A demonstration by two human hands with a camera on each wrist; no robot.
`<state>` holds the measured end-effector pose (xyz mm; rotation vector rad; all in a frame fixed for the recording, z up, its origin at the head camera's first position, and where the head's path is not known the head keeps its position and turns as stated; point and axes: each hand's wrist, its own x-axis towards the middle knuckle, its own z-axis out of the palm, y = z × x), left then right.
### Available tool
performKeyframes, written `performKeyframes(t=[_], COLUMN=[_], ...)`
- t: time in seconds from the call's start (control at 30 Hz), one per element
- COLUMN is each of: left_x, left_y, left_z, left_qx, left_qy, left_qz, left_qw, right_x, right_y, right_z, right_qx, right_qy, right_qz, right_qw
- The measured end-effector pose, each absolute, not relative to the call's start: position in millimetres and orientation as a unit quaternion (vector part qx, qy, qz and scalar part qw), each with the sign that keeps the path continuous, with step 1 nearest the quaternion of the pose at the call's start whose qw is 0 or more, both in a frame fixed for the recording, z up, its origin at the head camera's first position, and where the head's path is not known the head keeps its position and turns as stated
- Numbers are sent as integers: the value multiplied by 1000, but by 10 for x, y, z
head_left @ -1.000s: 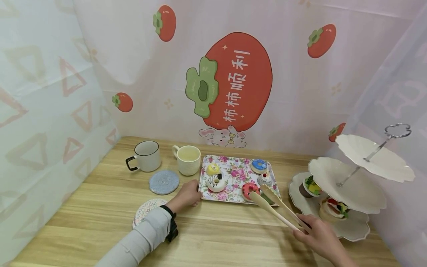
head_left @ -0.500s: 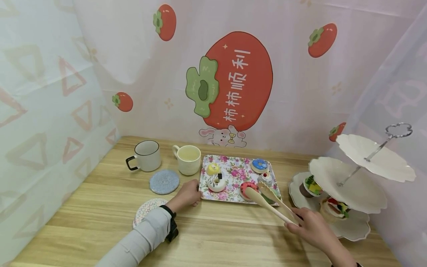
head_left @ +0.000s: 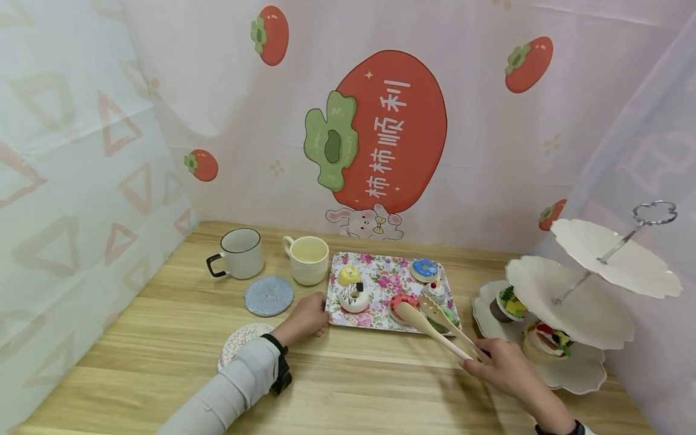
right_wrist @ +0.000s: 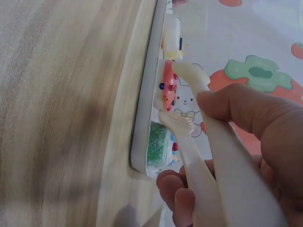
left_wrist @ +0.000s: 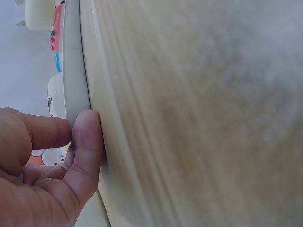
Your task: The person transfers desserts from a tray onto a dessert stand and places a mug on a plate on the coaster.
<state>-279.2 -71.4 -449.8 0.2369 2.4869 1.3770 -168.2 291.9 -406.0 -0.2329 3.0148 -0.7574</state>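
My left hand [head_left: 304, 315] pinches the near left edge of a floral tray [head_left: 375, 266], thumb on one side of the rim and a curled finger [left_wrist: 87, 135] on the other in the left wrist view. My right hand [head_left: 508, 370] grips cream-coloured tongs [head_left: 443, 342] with the arms spread apart. Their tips sit about a red doughnut [head_left: 399, 303] near the tray's front edge; in the right wrist view one tip overlaps the red doughnut [right_wrist: 167, 87], the other stands by a green pastry [right_wrist: 157, 144]. A white doughnut [head_left: 353, 304], yellow pastry [head_left: 348, 274], blue doughnut [head_left: 424, 266] and cherry-topped cake [head_left: 434, 289] share the tray.
At the right stands a three-tier cake stand [head_left: 587, 307], its bottom tier bearing a fruit cup [head_left: 511, 305] and a fruit tart [head_left: 546, 344]. Left of the tray are a black-rimmed mug [head_left: 243, 257], cream mug [head_left: 309, 266], blue coaster [head_left: 269, 296] and patterned coaster [head_left: 235, 344].
My right hand has moved the tongs left, so their tips now lie over and beside the red doughnut, which has shifted slightly left. My left hand stays on the tray edge.
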Motion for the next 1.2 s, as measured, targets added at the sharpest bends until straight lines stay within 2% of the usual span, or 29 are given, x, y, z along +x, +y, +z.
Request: performKeyframes(t=[0.17, 0.4, 0.67, 0.93, 1.2], left_x=[-2792, -2786, -2791, -2797, -2806], left_y=[-712, -714, -714, -718, -718], left_z=[-4499, -4482, -4503, -4512, -4515], left_qx=[81, 85, 81, 81, 84], left_qy=[860, 857, 859, 859, 864], left_qz=[483, 487, 487, 486, 478], left_qw=[145, 142, 138, 137, 137], right_x=[-1705, -1683, -1641, -1635, -1616], right_y=[2915, 2915, 2880, 2859, 2828], right_z=[-4083, -4119, -4162, -4181, -4184], right_qx=[-93, -128, -106, -110, -75], right_qy=[970, 966, 962, 967, 964], right_qz=[-226, -219, -248, -223, -247], right_qw=[1, -49, -36, -62, -66])
